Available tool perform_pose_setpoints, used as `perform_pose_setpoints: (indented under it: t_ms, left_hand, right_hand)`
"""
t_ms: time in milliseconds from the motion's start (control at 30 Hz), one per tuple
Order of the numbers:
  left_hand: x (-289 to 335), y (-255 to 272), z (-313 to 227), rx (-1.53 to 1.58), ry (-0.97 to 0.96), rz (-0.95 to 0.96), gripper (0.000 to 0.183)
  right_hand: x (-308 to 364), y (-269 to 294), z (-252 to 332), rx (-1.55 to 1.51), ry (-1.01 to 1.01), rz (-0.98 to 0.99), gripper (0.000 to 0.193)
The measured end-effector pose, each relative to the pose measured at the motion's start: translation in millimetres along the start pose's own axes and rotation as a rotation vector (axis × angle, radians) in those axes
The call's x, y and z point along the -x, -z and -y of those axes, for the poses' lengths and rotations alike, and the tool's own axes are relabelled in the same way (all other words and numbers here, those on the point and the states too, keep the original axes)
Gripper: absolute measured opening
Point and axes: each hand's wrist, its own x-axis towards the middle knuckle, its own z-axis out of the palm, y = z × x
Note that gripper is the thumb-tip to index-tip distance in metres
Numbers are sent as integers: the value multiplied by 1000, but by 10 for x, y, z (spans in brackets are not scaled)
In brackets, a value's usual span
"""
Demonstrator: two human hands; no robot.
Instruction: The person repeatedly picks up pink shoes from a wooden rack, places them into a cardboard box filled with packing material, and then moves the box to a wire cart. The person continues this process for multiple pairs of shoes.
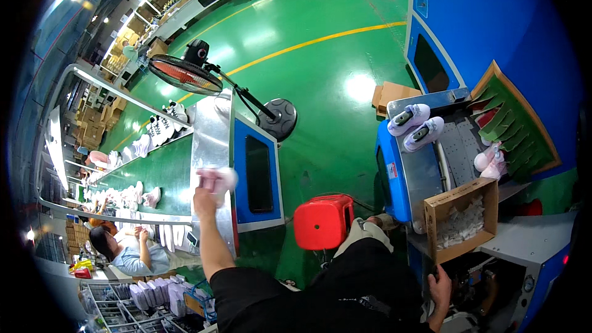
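Note:
My left hand (205, 202) reaches out over the metal end of the conveyor line and grips a pink and white shoe (217, 182), which is smeared by motion. Low on the right, my right hand (439, 288) hangs just below the corner of an open cardboard box (431, 219). Its fingers look loosely stretched, with nothing visible in them. White crumpled pieces (462, 225) fill that box. Beyond it, a pair of white-lilac shoes (416, 126) with dark inserts rests on the machine's metal ledge. A pinkish shoe (491, 161) lies by the green flaps of the machine opening.
A red stool (320, 221) stands between the conveyor and the blue machine (487, 24). A black pedestal fan (280, 117) is behind the conveyor end. Several shoes line the green belt (176, 169). A seated person (139, 259) works at the left. Cardboard boxes (394, 95) lie on the green floor.

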Motion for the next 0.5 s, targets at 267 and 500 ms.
perform_pose_setpoints:
  t_ms: [267,500]
  left_hand:
    - [885,-54,-2890,626,-628,215,31]
    - [2832,766,-6637,845,-1514,803,37]
  right_hand:
    - [246,298,555,-133,209,-389,40]
    - [520,1454,627,49,414,-1398,18]
